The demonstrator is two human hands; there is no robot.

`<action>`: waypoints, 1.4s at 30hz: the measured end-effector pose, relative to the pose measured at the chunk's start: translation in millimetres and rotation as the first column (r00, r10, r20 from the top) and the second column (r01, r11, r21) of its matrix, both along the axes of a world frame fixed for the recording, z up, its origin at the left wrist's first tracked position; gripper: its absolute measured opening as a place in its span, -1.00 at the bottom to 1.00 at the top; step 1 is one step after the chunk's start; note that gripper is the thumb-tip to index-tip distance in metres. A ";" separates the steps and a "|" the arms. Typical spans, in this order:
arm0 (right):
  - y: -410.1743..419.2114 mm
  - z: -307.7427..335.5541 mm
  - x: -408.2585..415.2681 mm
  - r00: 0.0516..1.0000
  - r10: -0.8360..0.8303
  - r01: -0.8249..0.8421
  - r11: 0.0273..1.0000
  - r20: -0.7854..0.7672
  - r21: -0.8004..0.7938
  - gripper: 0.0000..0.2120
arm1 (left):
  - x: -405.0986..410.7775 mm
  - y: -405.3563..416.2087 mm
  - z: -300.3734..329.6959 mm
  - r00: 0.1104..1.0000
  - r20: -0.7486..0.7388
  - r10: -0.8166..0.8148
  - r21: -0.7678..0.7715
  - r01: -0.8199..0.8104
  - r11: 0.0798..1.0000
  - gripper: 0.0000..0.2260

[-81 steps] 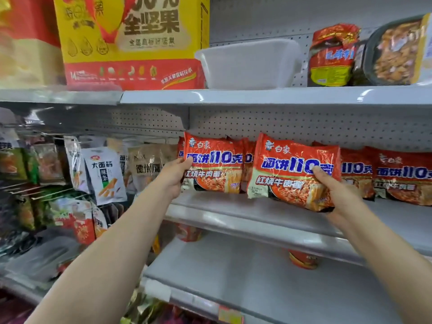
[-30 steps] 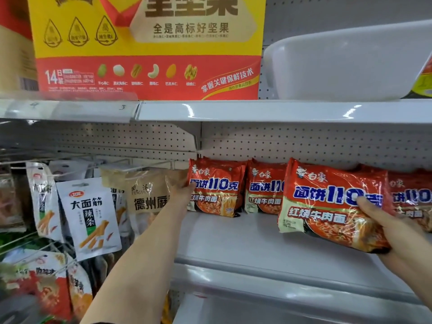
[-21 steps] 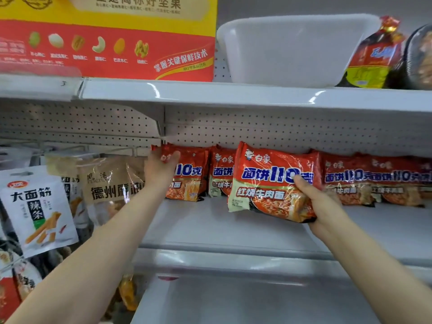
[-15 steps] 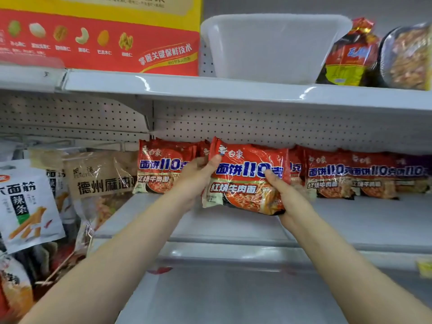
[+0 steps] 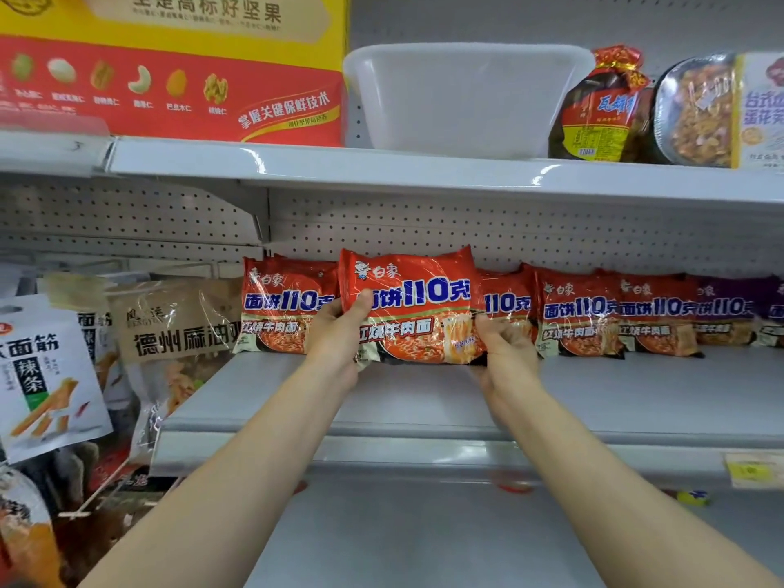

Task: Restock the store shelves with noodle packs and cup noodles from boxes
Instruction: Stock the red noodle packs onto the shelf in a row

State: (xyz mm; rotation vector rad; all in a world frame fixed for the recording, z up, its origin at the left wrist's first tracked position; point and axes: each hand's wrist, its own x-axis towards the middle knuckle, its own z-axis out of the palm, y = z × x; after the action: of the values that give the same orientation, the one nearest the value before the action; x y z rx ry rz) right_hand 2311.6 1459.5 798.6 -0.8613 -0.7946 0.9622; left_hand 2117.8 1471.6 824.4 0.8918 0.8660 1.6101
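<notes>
Two bare forearms, left grip (image 5: 339,339) and right grip (image 5: 505,354), no sleeves visible.

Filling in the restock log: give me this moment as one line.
stage: placing | held: noodle pack | left hand: gripping | right hand: gripping | target: shelf row

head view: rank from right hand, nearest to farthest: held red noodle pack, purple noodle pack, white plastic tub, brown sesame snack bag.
From the right hand:
1. Held red noodle pack, in its grip, also held by the left hand.
2. Purple noodle pack, same shelf, far right.
3. White plastic tub, shelf above; too close to call against 2.
4. Brown sesame snack bag, hanging left.
</notes>
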 end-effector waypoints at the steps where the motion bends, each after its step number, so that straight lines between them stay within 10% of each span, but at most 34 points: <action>1: 3.3 -2.0 0.0 1.000 -0.017 0.017 1.000 0.001 -0.002 -0.87 | -0.9 -0.6 0.4 1.000 0.005 0.002 -0.010 -0.002 1.000 -0.71; 9: 23.2 -7.2 -3.3 0.995 -0.098 0.098 0.995 0.013 -0.034 -0.87 | -9.1 -2.9 5.6 0.988 -0.006 -0.155 -0.039 0.155 0.987 -0.85; 20: 43.6 0.0 2.6 0.958 -0.172 0.191 0.979 0.228 -0.065 -0.90 | -43.9 43.1 9.7 0.761 -0.580 0.290 0.194 -0.217 0.957 -0.92; 28: 65.0 -3.5 3.7 0.901 -0.159 0.246 0.953 0.403 -0.174 -0.93 | -41.0 67.5 -2.8 0.757 -0.589 0.282 0.093 -0.284 0.954 -0.93; 42: 88.3 -10.0 -6.0 0.965 -0.029 0.098 0.961 0.262 -0.257 -0.88 | -41.8 107.8 -27.0 0.680 -0.662 0.314 0.096 -0.339 0.936 -0.84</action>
State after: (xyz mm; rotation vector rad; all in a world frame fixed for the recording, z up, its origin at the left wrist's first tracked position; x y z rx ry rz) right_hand 2305.6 1547.8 788.6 -1.2599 -0.8612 0.9246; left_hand 2076.0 1579.4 797.4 1.3946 1.6382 1.5635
